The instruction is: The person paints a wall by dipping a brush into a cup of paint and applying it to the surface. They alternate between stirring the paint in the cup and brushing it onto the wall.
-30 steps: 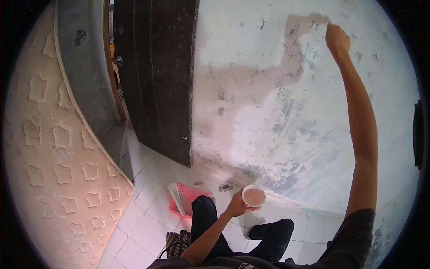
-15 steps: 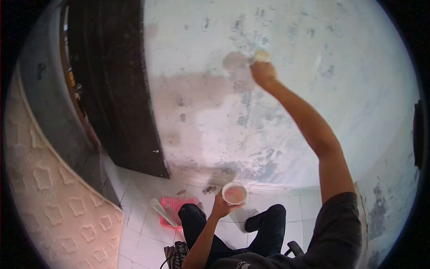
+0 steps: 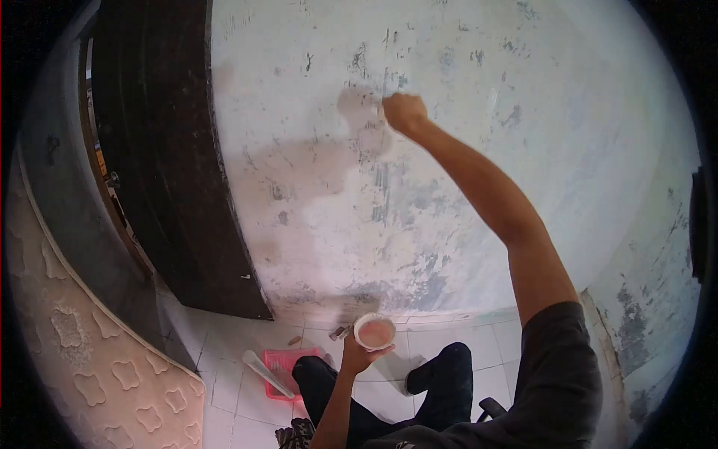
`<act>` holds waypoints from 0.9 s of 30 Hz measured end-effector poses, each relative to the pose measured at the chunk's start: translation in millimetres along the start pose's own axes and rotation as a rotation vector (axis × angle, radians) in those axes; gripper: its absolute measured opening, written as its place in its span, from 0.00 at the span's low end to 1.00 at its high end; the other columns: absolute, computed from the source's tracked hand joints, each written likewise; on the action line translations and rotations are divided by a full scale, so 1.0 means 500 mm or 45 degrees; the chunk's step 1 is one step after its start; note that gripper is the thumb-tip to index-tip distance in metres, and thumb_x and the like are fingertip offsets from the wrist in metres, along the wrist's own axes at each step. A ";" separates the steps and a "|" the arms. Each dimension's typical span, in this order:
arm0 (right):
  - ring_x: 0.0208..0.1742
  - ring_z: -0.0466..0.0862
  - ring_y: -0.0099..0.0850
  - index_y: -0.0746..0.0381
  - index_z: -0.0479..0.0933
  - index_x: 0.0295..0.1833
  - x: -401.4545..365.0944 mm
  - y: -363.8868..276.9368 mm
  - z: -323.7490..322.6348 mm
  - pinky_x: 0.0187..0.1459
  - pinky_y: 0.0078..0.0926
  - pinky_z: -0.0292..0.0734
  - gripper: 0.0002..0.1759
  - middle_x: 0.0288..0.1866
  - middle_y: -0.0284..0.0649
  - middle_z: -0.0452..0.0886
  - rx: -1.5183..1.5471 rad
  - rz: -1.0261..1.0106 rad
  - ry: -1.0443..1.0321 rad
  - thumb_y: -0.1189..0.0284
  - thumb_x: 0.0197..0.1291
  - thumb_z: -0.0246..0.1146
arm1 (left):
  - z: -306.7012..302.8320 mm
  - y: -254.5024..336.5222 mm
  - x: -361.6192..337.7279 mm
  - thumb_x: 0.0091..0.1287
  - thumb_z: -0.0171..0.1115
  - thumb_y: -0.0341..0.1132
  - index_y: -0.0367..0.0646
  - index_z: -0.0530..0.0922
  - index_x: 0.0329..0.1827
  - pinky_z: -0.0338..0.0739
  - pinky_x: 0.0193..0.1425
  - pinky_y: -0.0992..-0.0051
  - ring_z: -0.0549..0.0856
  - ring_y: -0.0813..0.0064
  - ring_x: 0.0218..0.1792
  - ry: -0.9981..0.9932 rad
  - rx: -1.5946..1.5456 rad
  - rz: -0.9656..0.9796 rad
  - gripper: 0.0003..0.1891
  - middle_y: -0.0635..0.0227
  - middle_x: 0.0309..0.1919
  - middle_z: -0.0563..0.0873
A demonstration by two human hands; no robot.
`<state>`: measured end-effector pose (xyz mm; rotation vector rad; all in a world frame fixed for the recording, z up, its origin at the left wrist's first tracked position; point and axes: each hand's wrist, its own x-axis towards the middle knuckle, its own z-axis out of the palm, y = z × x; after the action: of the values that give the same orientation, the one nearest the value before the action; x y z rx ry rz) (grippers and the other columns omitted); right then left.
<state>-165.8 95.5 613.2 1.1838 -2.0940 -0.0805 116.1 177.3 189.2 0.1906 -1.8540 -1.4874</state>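
My left hand is wrapped round the side of a small white tub, held upright low in front of the wall. Inside it shows a pinkish-white paste. High up, my right hand is closed in a fist at the patchy, pale wall. A pale yellow piece showed at its fingers half a second ago; now the hand hides nearly all of it, and I cannot tell its exact kind. Dark scuffs and grey worn patches surround the fist, and the arm's shadow falls to its left.
A pink basket with a long white object across it stands on the tiled floor. Small pieces lie near the wall's foot. On the left are a dark door and a patterned mattress.
My right hand has turned and moved left along the wall, and the pale yellow piece has dropped out of sight behind it. The left hand still holds the tub. The view has shifted slightly.
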 end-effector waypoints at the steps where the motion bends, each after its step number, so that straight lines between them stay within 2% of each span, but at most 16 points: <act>1: 0.46 0.87 0.40 0.57 0.85 0.43 0.025 0.013 -0.017 0.42 0.37 0.83 0.11 0.43 0.43 0.86 -0.069 0.028 0.102 0.73 0.59 0.57 | -0.001 0.006 -0.002 0.42 0.85 0.38 0.38 0.77 0.53 0.80 0.55 0.66 0.85 0.65 0.49 0.011 0.029 0.009 0.35 0.60 0.47 0.86; 4: 0.47 0.87 0.37 0.56 0.86 0.43 0.096 0.045 -0.069 0.43 0.35 0.83 0.11 0.44 0.40 0.87 -0.116 0.127 0.256 0.73 0.59 0.58 | -0.005 0.005 0.000 0.42 0.85 0.38 0.38 0.77 0.53 0.80 0.54 0.66 0.86 0.65 0.48 0.021 0.050 0.007 0.35 0.60 0.47 0.86; 7: 0.47 0.87 0.42 0.60 0.84 0.43 0.141 0.062 -0.108 0.43 0.40 0.83 0.13 0.46 0.46 0.85 -0.067 0.119 0.304 0.72 0.62 0.54 | -0.012 0.005 -0.003 0.42 0.85 0.38 0.38 0.77 0.53 0.80 0.54 0.67 0.86 0.65 0.48 0.046 0.083 0.010 0.35 0.60 0.47 0.86; 9: 0.47 0.87 0.42 0.58 0.84 0.43 0.158 0.058 -0.135 0.44 0.40 0.83 0.12 0.46 0.44 0.86 -0.186 0.156 0.324 0.71 0.62 0.54 | -0.016 0.002 -0.004 0.42 0.85 0.38 0.38 0.77 0.53 0.80 0.54 0.67 0.86 0.65 0.48 0.071 0.124 0.033 0.35 0.60 0.47 0.86; 12: 0.46 0.87 0.41 0.57 0.85 0.43 0.188 0.063 -0.156 0.44 0.40 0.83 0.12 0.44 0.42 0.86 -0.135 0.238 0.412 0.72 0.62 0.55 | -0.018 -0.003 -0.006 0.42 0.84 0.38 0.38 0.77 0.54 0.80 0.54 0.67 0.86 0.65 0.48 0.059 0.096 0.019 0.35 0.60 0.47 0.86; 16: 0.48 0.87 0.37 0.55 0.85 0.46 0.210 0.060 -0.163 0.45 0.36 0.83 0.13 0.46 0.40 0.86 -0.145 0.204 0.462 0.74 0.59 0.58 | -0.022 0.018 -0.001 0.42 0.84 0.38 0.38 0.77 0.53 0.80 0.54 0.67 0.86 0.65 0.48 0.083 0.029 -0.034 0.35 0.61 0.46 0.86; 18: 0.42 0.87 0.41 0.62 0.83 0.37 0.217 0.059 -0.152 0.39 0.39 0.82 0.11 0.41 0.46 0.86 -0.239 0.091 0.742 0.73 0.61 0.54 | -0.021 0.018 0.005 0.42 0.84 0.38 0.38 0.77 0.53 0.80 0.54 0.67 0.86 0.65 0.48 0.091 0.036 -0.009 0.34 0.61 0.46 0.86; 19: 0.42 0.87 0.41 0.62 0.83 0.37 0.198 0.045 -0.164 0.39 0.39 0.82 0.11 0.41 0.46 0.86 -0.242 0.088 0.740 0.73 0.61 0.54 | -0.020 0.016 0.006 0.42 0.84 0.38 0.38 0.77 0.54 0.80 0.54 0.67 0.86 0.65 0.48 0.101 0.028 0.005 0.34 0.61 0.46 0.86; 21: 0.46 0.87 0.37 0.54 0.85 0.46 0.160 0.020 -0.170 0.43 0.37 0.83 0.13 0.45 0.39 0.86 -0.251 0.117 0.531 0.74 0.61 0.57 | -0.015 0.010 0.004 0.42 0.84 0.38 0.39 0.77 0.54 0.80 0.54 0.67 0.86 0.64 0.48 0.103 0.016 0.006 0.35 0.61 0.46 0.86; 24: 0.44 0.88 0.37 0.53 0.86 0.43 0.139 0.003 -0.067 0.40 0.36 0.84 0.12 0.43 0.40 0.87 -0.260 0.077 0.364 0.72 0.62 0.56 | -0.006 -0.007 -0.007 0.42 0.84 0.38 0.38 0.76 0.54 0.80 0.53 0.67 0.86 0.64 0.48 0.077 0.030 -0.024 0.35 0.60 0.46 0.86; 26: 0.44 0.88 0.36 0.54 0.86 0.40 0.073 -0.030 -0.007 0.37 0.34 0.83 0.11 0.41 0.39 0.87 -0.255 -0.060 0.225 0.71 0.61 0.57 | -0.002 -0.024 -0.010 0.42 0.85 0.38 0.37 0.75 0.54 0.80 0.53 0.67 0.86 0.64 0.48 0.066 0.055 -0.010 0.36 0.60 0.46 0.86; 27: 0.43 0.88 0.35 0.55 0.87 0.39 0.041 -0.050 0.034 0.36 0.34 0.83 0.10 0.41 0.39 0.87 -0.135 -0.024 0.179 0.72 0.60 0.58 | -0.001 -0.017 -0.008 0.42 0.85 0.38 0.37 0.75 0.53 0.80 0.53 0.66 0.86 0.63 0.47 0.065 0.034 0.007 0.36 0.59 0.46 0.86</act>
<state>-164.8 60.6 602.6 1.1137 -1.9324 -0.1122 116.8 176.4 180.0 0.2342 -1.8329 -1.4420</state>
